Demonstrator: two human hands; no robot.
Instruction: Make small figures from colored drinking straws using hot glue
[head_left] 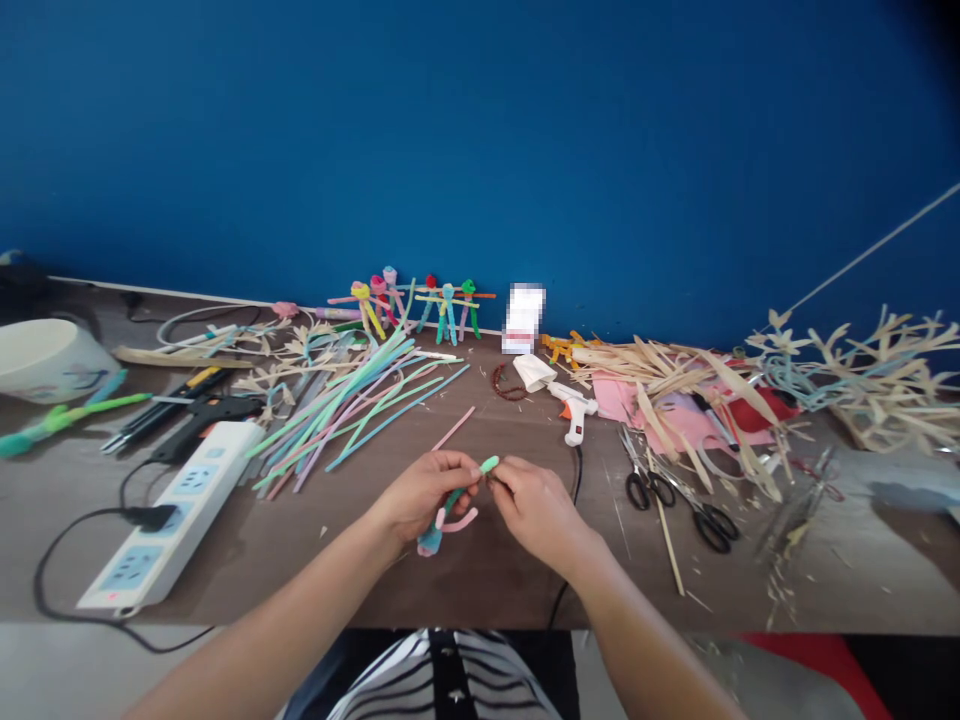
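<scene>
Your left hand (424, 495) and right hand (534, 510) are close together, their fingers pinching a small pipe-cleaner figure (448, 517) between them above the tabletop (480, 590). Its green tip sticks up between your hands, while a blue end and a pink loop hang below. It looks unfinished next to the row of standing figures (420, 305) at the back, which already have heads and limbs. Plenty of material is left: a heap of loose pipe cleaners (349, 410) lies ahead of your left hand, with one pink stem (454, 428) nearest. Beyond your right hand sit a glue gun (574, 412) and scissors (645, 488), and a power strip (169, 515) lies off to the left.
</scene>
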